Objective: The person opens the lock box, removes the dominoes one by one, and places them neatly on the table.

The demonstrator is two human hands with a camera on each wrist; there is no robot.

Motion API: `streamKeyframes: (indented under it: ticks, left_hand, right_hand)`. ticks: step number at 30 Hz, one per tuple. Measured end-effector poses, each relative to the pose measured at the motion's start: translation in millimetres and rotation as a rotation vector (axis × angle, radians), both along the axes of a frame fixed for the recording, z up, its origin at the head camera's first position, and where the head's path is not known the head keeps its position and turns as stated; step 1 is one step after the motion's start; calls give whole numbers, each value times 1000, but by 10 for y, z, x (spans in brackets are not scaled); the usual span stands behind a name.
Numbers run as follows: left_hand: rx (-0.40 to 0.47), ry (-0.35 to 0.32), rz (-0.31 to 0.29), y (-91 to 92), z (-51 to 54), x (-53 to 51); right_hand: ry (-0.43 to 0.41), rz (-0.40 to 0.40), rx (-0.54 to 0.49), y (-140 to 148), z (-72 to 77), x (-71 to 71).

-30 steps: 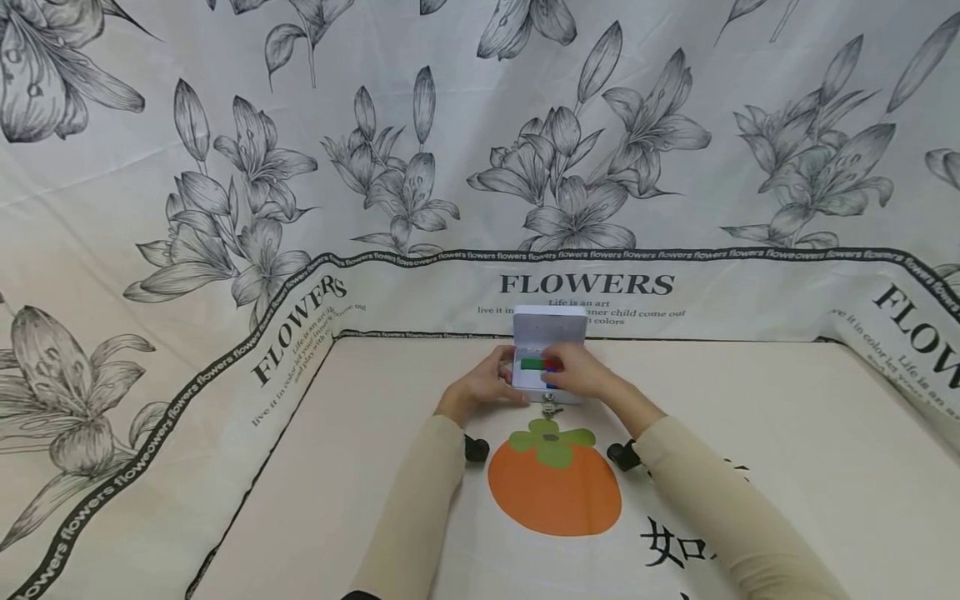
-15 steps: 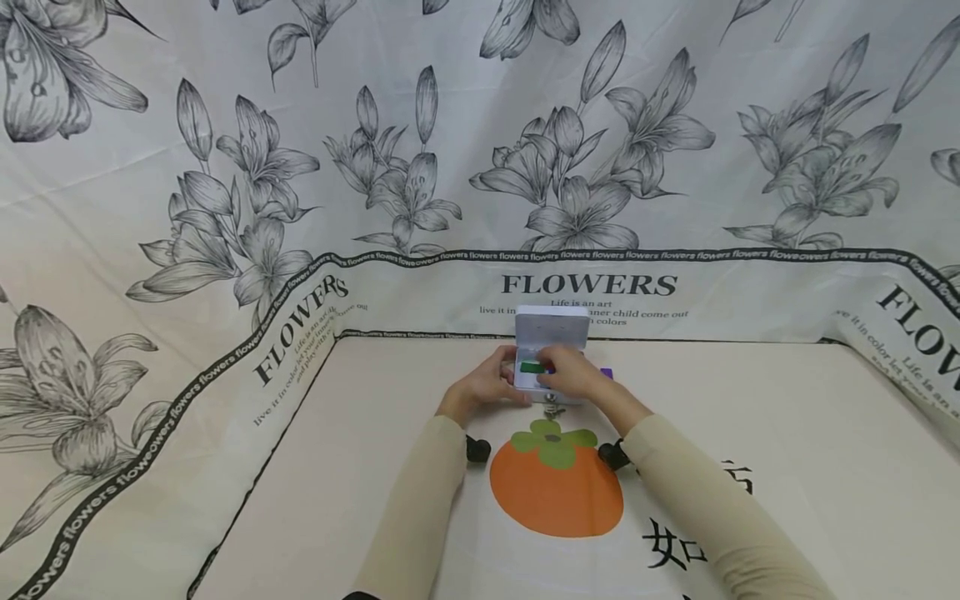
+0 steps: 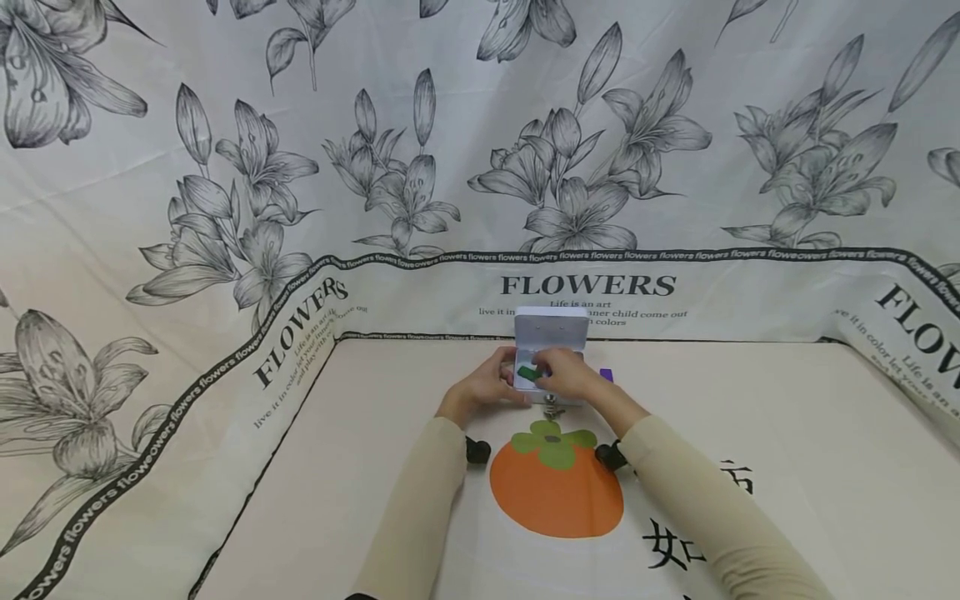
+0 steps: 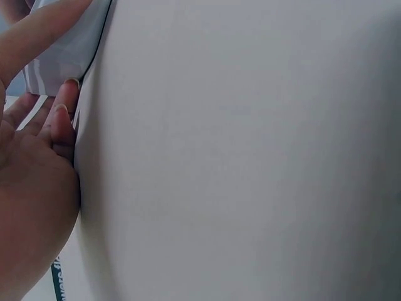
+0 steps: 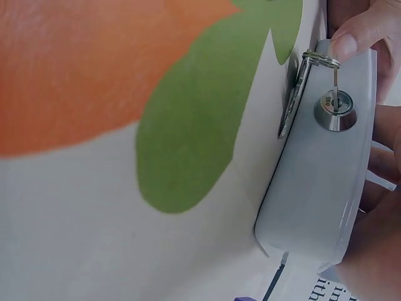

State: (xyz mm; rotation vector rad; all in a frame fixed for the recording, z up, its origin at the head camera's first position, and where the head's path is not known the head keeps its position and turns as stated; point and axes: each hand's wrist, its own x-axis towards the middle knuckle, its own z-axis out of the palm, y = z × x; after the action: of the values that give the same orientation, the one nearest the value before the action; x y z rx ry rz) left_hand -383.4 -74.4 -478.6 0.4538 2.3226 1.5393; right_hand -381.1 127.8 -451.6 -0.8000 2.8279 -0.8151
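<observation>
A white metal lock box (image 3: pixel 551 327) stands on the table with its lid raised. My left hand (image 3: pixel 486 383) grips the box's left side, thumb along the front wall, as the left wrist view also shows in part. Reaching into the box from the right, my right hand (image 3: pixel 572 372) pinches a small green block (image 3: pixel 528 373), which lies at a slant at its fingertips. Much of the box's inside is hidden behind that hand. In the right wrist view, a key (image 5: pixel 336 84) on a ring sits in the round lock (image 5: pixel 337 110) on the front.
A purple piece (image 3: pixel 607 375) lies just right of the box, partly behind my right wrist. The white tablecloth bears a printed orange persimmon (image 3: pixel 555 492) and black characters. A flower-printed curtain (image 3: pixel 420 283) rises behind the table's back edge.
Red and blue pieces seen at my right fingers earlier are no longer visible. The green block has turned from level to slanted. My right hand shifted slightly left; the left stays on the box.
</observation>
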Motion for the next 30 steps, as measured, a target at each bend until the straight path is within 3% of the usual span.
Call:
streamKeyframes:
  ticks: [14,30]
  left_hand:
    - [-1,-22,14,15,-14,-23]
    - [25,-10,1,14,1,-2]
  right_hand:
    - [-77,34,-26,39,39,-60]
    - [-65,65,-3,-35,-16,-166]
